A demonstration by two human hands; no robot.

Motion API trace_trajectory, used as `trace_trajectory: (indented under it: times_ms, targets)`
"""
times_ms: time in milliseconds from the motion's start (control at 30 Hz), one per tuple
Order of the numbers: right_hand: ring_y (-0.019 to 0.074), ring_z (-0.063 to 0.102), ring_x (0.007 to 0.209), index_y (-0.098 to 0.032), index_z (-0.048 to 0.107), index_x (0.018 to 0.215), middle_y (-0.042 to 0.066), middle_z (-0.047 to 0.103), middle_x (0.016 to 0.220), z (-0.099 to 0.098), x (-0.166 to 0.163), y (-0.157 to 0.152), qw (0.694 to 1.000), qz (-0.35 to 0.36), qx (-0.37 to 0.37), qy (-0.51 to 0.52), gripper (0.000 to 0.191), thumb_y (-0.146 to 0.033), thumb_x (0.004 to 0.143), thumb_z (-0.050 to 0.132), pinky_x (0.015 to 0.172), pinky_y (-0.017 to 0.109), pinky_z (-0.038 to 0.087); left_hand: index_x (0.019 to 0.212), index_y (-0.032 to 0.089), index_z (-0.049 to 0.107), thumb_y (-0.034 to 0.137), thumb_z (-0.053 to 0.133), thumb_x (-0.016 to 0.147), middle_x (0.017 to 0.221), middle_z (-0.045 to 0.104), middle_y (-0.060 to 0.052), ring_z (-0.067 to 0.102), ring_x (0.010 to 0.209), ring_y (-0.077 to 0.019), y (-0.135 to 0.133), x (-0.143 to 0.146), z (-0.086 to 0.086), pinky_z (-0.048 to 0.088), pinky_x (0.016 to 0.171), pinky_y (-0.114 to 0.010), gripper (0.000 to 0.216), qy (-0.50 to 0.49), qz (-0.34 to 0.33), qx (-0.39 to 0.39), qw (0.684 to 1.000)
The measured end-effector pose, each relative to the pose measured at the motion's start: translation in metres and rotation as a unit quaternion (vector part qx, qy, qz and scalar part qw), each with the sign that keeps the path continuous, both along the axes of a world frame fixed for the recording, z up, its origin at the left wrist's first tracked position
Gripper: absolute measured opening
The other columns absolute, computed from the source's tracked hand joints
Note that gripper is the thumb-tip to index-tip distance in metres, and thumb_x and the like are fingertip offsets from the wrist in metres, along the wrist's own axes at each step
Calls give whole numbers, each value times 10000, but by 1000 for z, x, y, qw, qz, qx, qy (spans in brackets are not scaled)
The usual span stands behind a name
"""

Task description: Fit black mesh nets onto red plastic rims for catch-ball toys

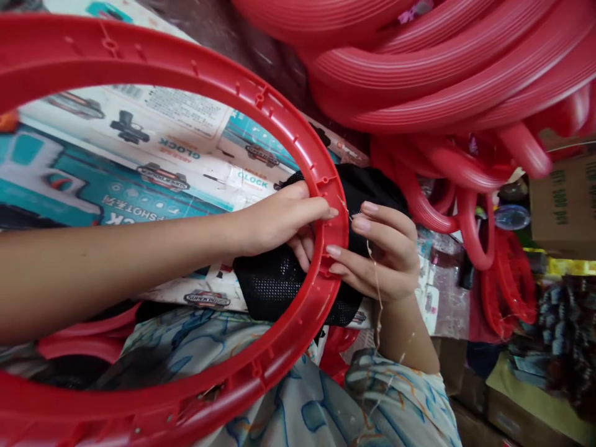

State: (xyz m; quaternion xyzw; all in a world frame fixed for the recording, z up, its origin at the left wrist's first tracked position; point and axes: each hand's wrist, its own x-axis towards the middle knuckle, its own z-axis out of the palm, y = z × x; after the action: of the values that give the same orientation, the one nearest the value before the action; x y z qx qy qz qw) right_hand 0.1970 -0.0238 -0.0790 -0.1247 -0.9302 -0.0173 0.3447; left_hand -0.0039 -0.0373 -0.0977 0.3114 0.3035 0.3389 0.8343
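Note:
A large red plastic ring (298, 149), its channelled side with small pegs and ribs facing up, fills the left and middle of the view. My left hand (284, 223) reaches through its opening and grips the right-hand part of the rim, thumb on top and fingers underneath. Just outside the rim, my right hand (386, 251) pinches a thin pale wire (378, 292) with small bead-like lumps, while other fingertips touch the ring. The wire hangs down past my right wrist. Black mesh fabric (274, 285) lies under both hands.
Printed toy boxes (177, 155) cover the surface beneath. Thick ribbed red tubes (433, 87) pile up at the upper right. More red ring parts (510, 285) hang at the right, near a cardboard box (563, 205) and dark bundled items (565, 341).

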Motion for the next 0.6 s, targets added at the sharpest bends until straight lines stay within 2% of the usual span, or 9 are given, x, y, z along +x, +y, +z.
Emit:
trace_trajectory:
  times_ms: [233, 367, 600]
  targets:
    - [217, 558, 1282, -244, 733, 967, 22, 616, 1289, -2, 0, -3, 1000, -6, -22, -7, 121, -293, 901, 644, 1022, 356, 573, 870, 184, 502, 221, 499, 815, 624, 631, 1, 628, 459, -147, 0, -1, -2, 542, 416, -227, 66, 5, 0, 12, 1000]
    - [195, 553, 1277, -294, 725, 972, -17, 602, 1309, -4, 0, -1, 1000, -17, -17, -11, 117, -334, 917, 629, 1004, 357, 576, 902, 186, 510, 214, 516, 815, 640, 632, 8, 632, 480, -142, -1, 0, -2, 534, 417, -211, 91, 15, 12, 5, 1000]
    - [211, 554, 1273, -264, 737, 965, 13, 632, 1248, -4, 0, -3, 1000, -7, -12, -8, 111, -307, 889, 668, 957, 350, 601, 854, 185, 509, 218, 515, 815, 625, 629, 6, 630, 478, -137, -4, 0, -2, 538, 430, -209, 51, 16, 9, 4, 1000]
